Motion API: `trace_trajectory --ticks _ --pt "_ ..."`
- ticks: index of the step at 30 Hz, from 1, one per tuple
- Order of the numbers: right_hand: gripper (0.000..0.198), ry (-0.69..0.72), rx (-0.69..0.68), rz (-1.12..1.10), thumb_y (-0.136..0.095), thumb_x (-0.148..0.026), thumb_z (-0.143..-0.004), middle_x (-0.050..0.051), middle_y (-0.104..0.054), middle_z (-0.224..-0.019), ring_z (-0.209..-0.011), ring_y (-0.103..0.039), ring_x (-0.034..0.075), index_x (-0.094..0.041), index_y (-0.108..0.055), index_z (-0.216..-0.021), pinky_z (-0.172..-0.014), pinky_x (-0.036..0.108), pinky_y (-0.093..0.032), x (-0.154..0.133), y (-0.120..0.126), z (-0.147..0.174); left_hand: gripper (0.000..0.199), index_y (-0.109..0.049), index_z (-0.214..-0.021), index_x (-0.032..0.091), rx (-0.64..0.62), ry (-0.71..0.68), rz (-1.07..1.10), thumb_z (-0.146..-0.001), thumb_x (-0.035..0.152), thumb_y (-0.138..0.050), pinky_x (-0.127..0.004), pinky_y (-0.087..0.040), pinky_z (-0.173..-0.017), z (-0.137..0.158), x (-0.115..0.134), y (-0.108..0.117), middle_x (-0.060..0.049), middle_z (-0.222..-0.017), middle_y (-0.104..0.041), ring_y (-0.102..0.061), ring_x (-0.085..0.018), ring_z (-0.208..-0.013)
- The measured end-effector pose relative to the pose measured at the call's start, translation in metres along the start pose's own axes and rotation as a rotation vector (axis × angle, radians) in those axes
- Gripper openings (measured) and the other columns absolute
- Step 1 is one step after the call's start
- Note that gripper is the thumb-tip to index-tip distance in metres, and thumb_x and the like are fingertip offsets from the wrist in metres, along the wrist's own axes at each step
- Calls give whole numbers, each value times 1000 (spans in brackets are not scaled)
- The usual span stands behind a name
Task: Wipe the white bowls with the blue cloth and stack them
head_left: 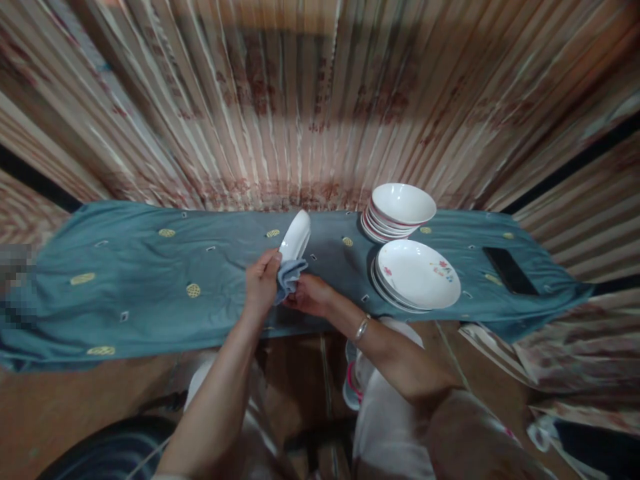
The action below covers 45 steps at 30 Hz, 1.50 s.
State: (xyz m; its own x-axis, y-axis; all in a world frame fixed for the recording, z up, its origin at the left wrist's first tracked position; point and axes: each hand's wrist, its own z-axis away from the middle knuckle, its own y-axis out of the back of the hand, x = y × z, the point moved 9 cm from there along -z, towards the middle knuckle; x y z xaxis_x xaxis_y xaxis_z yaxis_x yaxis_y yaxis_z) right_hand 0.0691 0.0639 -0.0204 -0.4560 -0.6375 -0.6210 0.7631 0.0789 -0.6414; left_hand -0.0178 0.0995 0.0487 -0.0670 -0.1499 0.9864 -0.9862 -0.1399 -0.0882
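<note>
A white plate (297, 238), tilted on edge, is held above the middle of the cloth-covered table. My left hand (262, 281) grips its left rim, thumb on top. A blue-grey cloth (290, 275) is pressed against the near part of the plate. On its right side, my right hand (311, 294) has its fingers closed round the cloth; part of them is hidden behind it. To the right stands a stack of white plates (419, 275) with small flowers, and behind it a stack of white bowls (403, 204) with reddish rims.
A teal tablecloth (150, 267) with yellow pineapple shapes covers the long table. A black phone (509, 271) lies towards its right end. Pleated curtains (300, 120) hang close behind. A dark round tub (110, 453) stands on the floor at lower left.
</note>
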Motion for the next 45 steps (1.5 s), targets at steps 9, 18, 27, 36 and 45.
trace_trajectory --ticks 9,18,27,36,45 --pt "11 46 162 261 -58 -20 -79 -4 -59 -53 -50 -54 10 -17 -60 -70 -63 25 -51 -28 27 30 20 -73 -76 22 -263 -263 -257 -83 28 -55 -29 -47 -73 19 17 -34 -2 -76 -68 -60 -19 -74" --pt "10 239 388 460 -62 -25 -75 -5 -58 -51 -51 -54 11 -16 -64 -70 -61 25 -48 -68 80 44 25 -70 -88 21 -434 -431 -487 -90 27 -46 -36 -48 -87 34 2 -58 -9 -92 -71 -62 -23 -93" --pt "22 419 797 1482 -44 -12 -86 9 -70 -87 -89 -66 27 -17 -62 -97 -78 32 -44 -117 89 74 29 -71 -93 19 -558 -519 -645 -93 22 -42 -37 -49 -83 49 -18 -74 -9 -90 -69 -61 -22 -89" --pt "34 472 816 2058 -30 -8 -95 19 -63 -110 -105 -56 27 -8 -57 -115 -91 38 -41 -119 55 69 26 -70 -93 16 -703 -629 -876 -91 10 -44 -38 -51 -81 70 -33 -91 -11 -90 -66 -58 -23 -88" --pt "34 393 710 2160 -35 -12 -94 21 -61 -119 -112 -52 31 -6 -61 -115 -91 42 -40 -98 53 50 17 -72 -95 20 -705 -491 -773 -86 16 -58 -41 -52 -89 64 -44 -82 -10 -99 -69 -62 -23 -97"
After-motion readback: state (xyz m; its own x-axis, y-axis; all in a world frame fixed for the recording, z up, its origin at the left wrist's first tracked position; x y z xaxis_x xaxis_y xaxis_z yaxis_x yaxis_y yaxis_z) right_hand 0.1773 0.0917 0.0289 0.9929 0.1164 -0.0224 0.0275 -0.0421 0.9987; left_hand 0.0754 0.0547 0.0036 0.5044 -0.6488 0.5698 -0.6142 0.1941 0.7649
